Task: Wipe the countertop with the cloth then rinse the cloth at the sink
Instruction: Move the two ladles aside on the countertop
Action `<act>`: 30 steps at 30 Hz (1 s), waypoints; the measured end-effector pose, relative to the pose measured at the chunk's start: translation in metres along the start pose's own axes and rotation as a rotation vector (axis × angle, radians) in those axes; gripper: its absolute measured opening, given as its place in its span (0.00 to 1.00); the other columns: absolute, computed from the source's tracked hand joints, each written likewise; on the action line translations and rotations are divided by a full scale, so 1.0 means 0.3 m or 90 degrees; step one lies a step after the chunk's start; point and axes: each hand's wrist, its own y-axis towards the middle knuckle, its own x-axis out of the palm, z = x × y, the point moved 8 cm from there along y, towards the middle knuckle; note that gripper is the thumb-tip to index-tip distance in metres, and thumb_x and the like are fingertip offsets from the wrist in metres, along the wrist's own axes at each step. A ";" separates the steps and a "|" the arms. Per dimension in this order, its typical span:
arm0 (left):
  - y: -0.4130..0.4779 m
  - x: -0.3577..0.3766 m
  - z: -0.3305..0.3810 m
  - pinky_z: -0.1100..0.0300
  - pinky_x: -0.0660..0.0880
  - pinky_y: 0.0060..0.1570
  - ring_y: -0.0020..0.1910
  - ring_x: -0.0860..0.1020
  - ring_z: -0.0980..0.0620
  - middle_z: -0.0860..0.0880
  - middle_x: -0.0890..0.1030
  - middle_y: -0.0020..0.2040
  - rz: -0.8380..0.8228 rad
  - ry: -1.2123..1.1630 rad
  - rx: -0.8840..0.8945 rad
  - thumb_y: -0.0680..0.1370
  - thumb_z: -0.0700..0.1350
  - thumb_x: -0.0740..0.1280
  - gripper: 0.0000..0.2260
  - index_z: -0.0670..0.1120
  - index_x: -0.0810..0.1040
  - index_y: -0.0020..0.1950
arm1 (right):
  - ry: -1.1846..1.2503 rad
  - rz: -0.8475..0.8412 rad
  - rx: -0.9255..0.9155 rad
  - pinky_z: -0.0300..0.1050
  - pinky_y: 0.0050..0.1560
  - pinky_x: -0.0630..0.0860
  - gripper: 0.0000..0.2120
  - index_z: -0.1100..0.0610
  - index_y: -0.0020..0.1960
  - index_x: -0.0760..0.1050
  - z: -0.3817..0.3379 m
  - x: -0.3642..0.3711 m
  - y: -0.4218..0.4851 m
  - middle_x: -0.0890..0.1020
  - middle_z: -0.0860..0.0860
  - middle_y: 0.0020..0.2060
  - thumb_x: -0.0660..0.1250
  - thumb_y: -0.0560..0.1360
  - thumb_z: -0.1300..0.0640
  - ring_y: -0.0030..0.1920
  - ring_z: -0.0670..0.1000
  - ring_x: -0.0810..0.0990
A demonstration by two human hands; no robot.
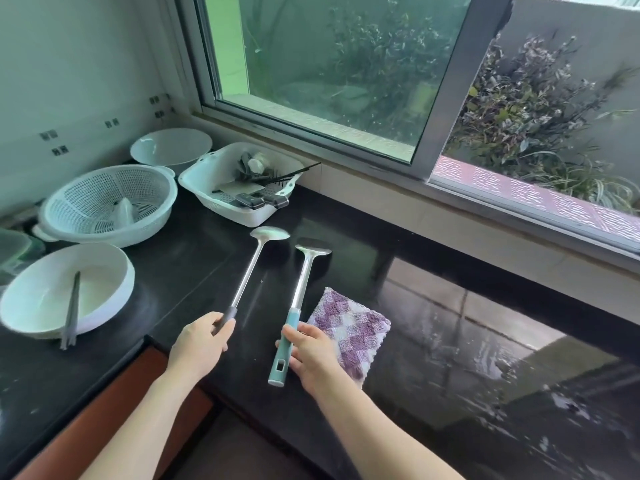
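Note:
A purple and white checked cloth (351, 332) lies flat on the black countertop (433, 341), partly under my right hand. My left hand (199, 344) grips the dark handle of a steel ladle (258, 258), whose bowl rests on the counter. My right hand (311, 355) holds the teal handle of a steel spatula (301, 282), its blade pointing toward the window. No sink shows in this view.
On the left stand a white bowl with chopsticks (65, 292), a white colander (107, 204), another white bowl (171, 147) and a white basket of utensils (239, 183). A window sill (450, 206) borders the counter's far edge. The counter's right part looks wet and glossy.

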 end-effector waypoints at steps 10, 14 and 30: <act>0.074 -0.006 0.000 0.61 0.68 0.30 0.32 0.77 0.56 0.55 0.80 0.28 -0.007 0.068 0.031 0.77 0.62 0.57 0.14 0.56 0.74 0.39 | 0.026 0.023 -0.006 0.47 0.43 0.81 0.11 0.62 0.56 0.75 0.010 0.047 0.032 0.79 0.59 0.50 0.70 0.74 0.64 0.44 0.55 0.82; 0.098 0.003 0.008 0.62 0.67 0.30 0.32 0.77 0.57 0.56 0.80 0.29 -0.012 0.100 0.035 0.77 0.61 0.57 0.12 0.58 0.73 0.41 | 0.023 0.050 -0.008 0.48 0.46 0.81 0.09 0.60 0.52 0.73 0.017 0.056 0.035 0.79 0.60 0.51 0.70 0.74 0.65 0.47 0.56 0.82; 0.148 -0.014 -0.002 0.55 0.71 0.39 0.43 0.75 0.49 0.50 0.72 0.47 -0.018 0.219 0.091 0.80 0.53 0.59 0.20 0.43 0.74 0.66 | -0.175 0.098 -0.002 0.45 0.39 0.82 0.10 0.55 0.42 0.70 0.020 0.130 0.099 0.78 0.54 0.44 0.71 0.72 0.63 0.49 0.55 0.82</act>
